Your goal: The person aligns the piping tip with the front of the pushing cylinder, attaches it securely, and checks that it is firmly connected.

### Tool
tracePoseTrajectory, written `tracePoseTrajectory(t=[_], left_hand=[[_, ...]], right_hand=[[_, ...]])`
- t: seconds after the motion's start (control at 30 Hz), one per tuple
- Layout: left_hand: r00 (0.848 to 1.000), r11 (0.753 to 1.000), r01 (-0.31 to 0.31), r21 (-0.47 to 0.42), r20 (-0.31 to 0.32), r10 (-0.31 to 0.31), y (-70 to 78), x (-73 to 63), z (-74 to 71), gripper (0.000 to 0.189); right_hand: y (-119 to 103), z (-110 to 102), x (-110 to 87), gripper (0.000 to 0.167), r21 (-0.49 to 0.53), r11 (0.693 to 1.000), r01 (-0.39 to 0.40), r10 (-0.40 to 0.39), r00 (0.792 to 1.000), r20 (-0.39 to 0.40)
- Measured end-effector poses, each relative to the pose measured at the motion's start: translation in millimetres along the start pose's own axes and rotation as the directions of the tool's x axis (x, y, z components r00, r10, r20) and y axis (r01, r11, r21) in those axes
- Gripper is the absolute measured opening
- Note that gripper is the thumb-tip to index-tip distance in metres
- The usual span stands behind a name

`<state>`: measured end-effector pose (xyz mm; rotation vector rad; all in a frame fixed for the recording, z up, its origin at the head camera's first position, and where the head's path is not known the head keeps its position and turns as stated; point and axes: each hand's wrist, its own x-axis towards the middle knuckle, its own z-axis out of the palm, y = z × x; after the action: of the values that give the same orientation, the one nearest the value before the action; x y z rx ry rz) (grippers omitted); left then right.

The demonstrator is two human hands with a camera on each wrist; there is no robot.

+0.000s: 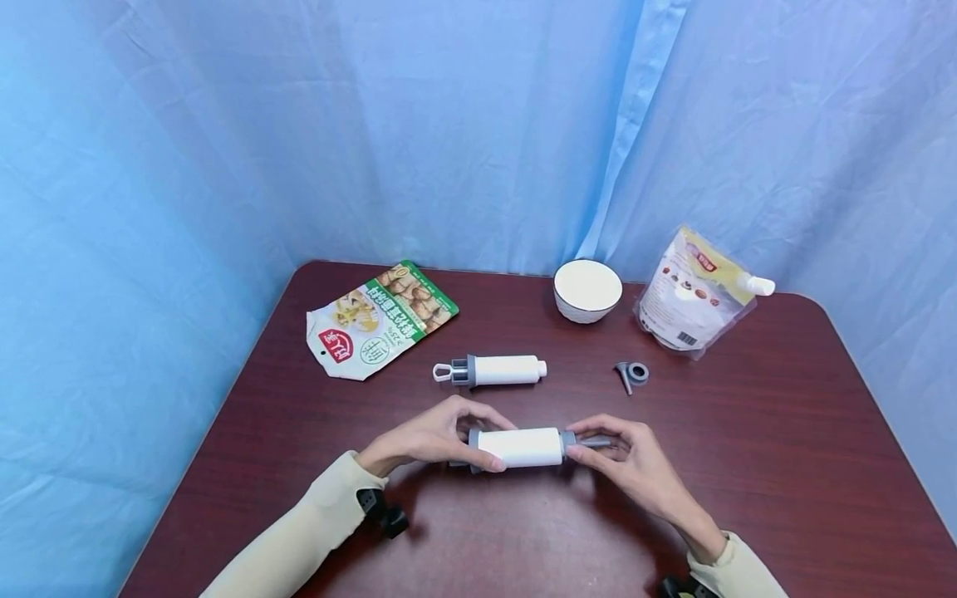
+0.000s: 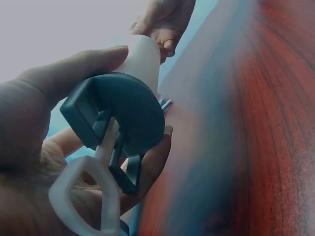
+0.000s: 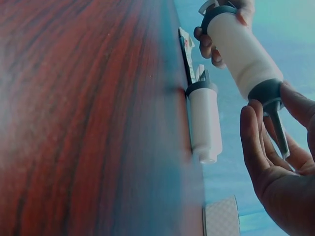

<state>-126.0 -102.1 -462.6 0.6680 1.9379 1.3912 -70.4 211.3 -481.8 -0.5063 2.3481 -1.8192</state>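
Observation:
A white icing syringe (image 1: 523, 448) lies crosswise between both hands, close over the table. My left hand (image 1: 441, 430) grips its plunger end, with the thumb along the white barrel and fingers round the far side. The left wrist view shows a grey flanged collar (image 2: 130, 105) there and a white loop handle (image 2: 113, 206) on the plunger rod. At the opposite end my right hand (image 1: 639, 465) pinches the grey nozzle cap (image 3: 266, 92) between thumb and fingertips. Its thin spout (image 3: 279, 132) points toward the right palm, angled down in the right wrist view.
Beyond the hands lies a second white syringe (image 1: 508, 370). A loose grey nozzle cap (image 1: 637, 374) is to its right. Farther back are a green-and-white food packet (image 1: 381, 320), a white bowl (image 1: 586, 312) and a spouted pouch (image 1: 688, 299). Blue curtains (image 1: 463, 133) surround the table (image 1: 785, 432).

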Motion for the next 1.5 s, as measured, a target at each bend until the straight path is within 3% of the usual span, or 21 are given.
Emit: tracePoseTrajectory(t=[0.27,0.47,0.63,0.83,0.97,1.17,1.37,1.5], left_hand=[[0.999,0.999,0.048,-0.004,0.003,-0.048,-2.4,-2.0,-0.8,0.035],[1.0,1.0,0.012,-0.021,-0.02,-0.012,-3.3,-0.5,0.4,0.039],[0.999,0.999,-0.013,0.039,-0.048,0.015,-3.6,0.0,1.0,0.04],[0.997,0.997,-0.014,0.081,-0.075,0.02,0.5,-1.7,2.4,0.041],[0.994,0.989,-0.02,0.15,-0.104,0.036,0.6,-1.6,4.9,0.041],[0.985,0.965,-0.05,0.259,-0.147,0.09,0.4,-1.5,6.9,0.044],[0.982,0.966,-0.064,0.252,-0.155,0.106,-1.6,-0.8,6.8,0.044],[0.984,0.972,-0.061,0.228,-0.147,0.096,-3.0,-0.8,6.1,0.043]], right_hand=[[0.9,-0.9,1.1,0.035,0.05,0.996,0.075,-0.076,0.997,0.021],[-0.5,-0.4,3.9,0.028,0.004,1.0,0.021,-0.021,1.0,0.006],[1.1,0.9,5.1,0.027,-0.013,1.0,0.0,0.0,1.0,0.02],[0.1,2.8,5.3,0.02,-0.067,0.997,-0.044,0.041,0.998,-0.038],[-2.0,3.5,6.1,0.02,-0.112,0.989,-0.093,0.087,0.994,-0.059],[-2.8,6.3,6.8,0.021,-0.058,0.986,-0.158,0.155,0.987,-0.048],[0.2,9.2,7.9,0.021,-0.06,0.997,-0.054,0.048,0.995,-0.091],[1.1,8.3,8.4,0.022,-0.043,0.999,0.006,-0.008,0.998,-0.061]])
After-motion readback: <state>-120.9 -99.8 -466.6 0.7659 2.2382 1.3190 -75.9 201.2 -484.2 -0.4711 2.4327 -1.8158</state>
